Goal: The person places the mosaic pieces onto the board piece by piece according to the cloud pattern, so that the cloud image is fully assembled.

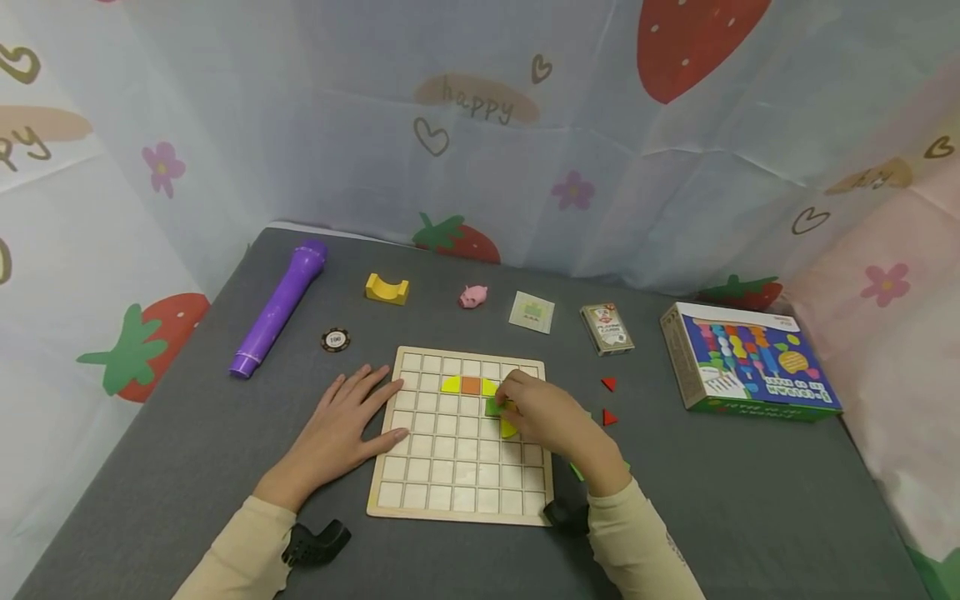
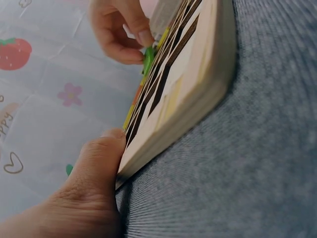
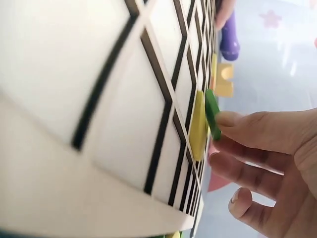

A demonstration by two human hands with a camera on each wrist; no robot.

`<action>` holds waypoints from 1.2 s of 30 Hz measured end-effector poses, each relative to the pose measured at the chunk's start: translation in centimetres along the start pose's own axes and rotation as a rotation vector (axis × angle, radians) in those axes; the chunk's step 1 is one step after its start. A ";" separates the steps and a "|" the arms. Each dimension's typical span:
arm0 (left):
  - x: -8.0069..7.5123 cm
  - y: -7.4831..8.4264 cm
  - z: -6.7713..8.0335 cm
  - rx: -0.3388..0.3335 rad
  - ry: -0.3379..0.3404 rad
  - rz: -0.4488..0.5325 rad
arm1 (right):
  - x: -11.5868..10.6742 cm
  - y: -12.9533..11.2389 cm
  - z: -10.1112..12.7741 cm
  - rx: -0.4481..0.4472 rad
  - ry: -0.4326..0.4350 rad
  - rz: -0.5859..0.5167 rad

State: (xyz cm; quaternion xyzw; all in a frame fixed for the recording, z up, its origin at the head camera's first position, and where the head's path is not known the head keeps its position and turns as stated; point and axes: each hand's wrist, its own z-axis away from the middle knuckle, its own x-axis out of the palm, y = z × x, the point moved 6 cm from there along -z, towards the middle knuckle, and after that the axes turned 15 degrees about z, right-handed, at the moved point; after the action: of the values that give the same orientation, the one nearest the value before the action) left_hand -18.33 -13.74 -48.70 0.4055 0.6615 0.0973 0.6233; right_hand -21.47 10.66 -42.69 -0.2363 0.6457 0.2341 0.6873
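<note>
Right hand (image 1: 551, 417) pinching a small flat green wooden tile (image 1: 492, 407) between thumb and fingertips (image 3: 225, 119), held tilted just above a cell in the upper right part of the pale wooden gridded board (image 1: 450, 487). In the right wrist view, tile edge just off the surface, beside a yellow rounded tile (image 3: 198, 124) already lying in its cell under the fingertips. Just beyond the fingers, a row of a yellow quarter-round tile (image 1: 450, 384), an orange square tile (image 1: 471, 385) and another yellow piece.

Left hand (image 1: 337, 433) flat and relaxed on the dark grey worktop (image 1: 750, 500), fingers spread, tips and thumb (image 2: 99, 163) against the board's left edge, holding nothing.

Off to the outer side of the right hand, two small red triangular tiles (image 1: 609, 400) on the worktop; farther that way a colourful cardboard game box (image 1: 750, 362). Well beyond the left hand, a purple plastic toy microphone (image 1: 279, 307) and a round poker chip (image 1: 335, 339).

Risks, judged from here: tile coming down tilted and catching on a grid line, then sitting proud or skewed; fingertips brushing the yellow tile underneath and nudging it out of its cell; board sliding if the left hand eases off the edge; the thin pinch slipping and dropping the piece onto the wrong square.
</note>
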 end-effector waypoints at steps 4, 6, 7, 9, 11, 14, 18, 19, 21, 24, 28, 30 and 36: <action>0.1 0.0 0.0 0.003 0.007 -0.005 | 0.2 -0.4 -0.1 -0.026 0.017 0.019; 0.1 0.0 0.0 0.002 0.007 -0.005 | 0.2 -0.5 -0.2 -0.037 0.026 0.028; 0.1 -0.1 0.0 0.000 0.007 -0.004 | 0.2 -0.6 -0.2 -0.041 0.031 0.036; 0.1 -0.1 0.1 -0.001 0.005 -0.003 | 0.2 -0.7 -0.3 -0.046 0.038 0.042; 0.1 -0.1 0.1 -0.003 0.005 -0.001 | 0.2 -0.8 -0.4 -0.046 0.034 0.050; 0.0 -0.1 0.1 -0.004 0.006 0.000 | 0.2 -0.9 -0.4 -0.043 0.024 0.056; 0.0 0.0 0.1 -0.004 0.007 0.000 | 0.2 -1.0 -0.4 -0.037 0.012 0.056; 0.1 0.0 0.1 -0.004 0.008 0.001 | 0.1 -1.0 -0.4 -0.035 0.011 0.057; 0.1 0.0 0.1 -0.004 0.010 0.002 | 0.1 -1.0 -0.3 -0.032 0.009 0.056; 0.1 0.0 0.1 -0.001 0.012 -0.001 | 0.0 -1.0 -0.3 -0.033 0.009 0.054; 0.1 0.0 0.0 0.000 0.012 -0.005 | -0.2 -0.6 -0.1 -0.015 0.001 0.033; 0.1 -0.1 0.0 -0.001 0.011 -0.003 | -0.5 0.0 0.2 0.020 -0.010 0.013; 0.1 -0.1 -0.1 -0.003 0.009 -0.003 | -1.6 3.0 1.5 0.120 -0.046 -0.021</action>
State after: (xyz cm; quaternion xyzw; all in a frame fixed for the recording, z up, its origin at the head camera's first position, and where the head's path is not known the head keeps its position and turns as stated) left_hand -18.40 -13.70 -48.79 0.4034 0.6647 0.0992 0.6210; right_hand -22.31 13.91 -41.11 -0.1959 0.6401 0.1931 0.7174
